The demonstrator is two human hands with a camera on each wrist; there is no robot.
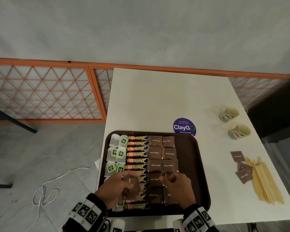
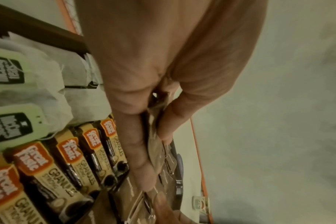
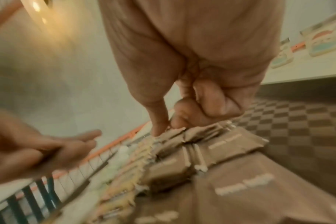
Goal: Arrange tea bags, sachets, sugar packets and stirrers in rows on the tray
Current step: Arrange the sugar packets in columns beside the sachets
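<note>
Left hand [image 1: 120, 188] clutching spare sugar packets [image 1: 131, 185] lower centre over tray [image 1: 203, 181]; right hand [image 1: 176, 185] pinching one packet [image 1: 155, 179] in the brown rows.

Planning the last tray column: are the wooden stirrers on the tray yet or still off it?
Off it. The stirrers lie piled on the white table, right of the tray.

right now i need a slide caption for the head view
Left hand holds brown sugar packets over a tray while the right hand sets one in the row.
</note>
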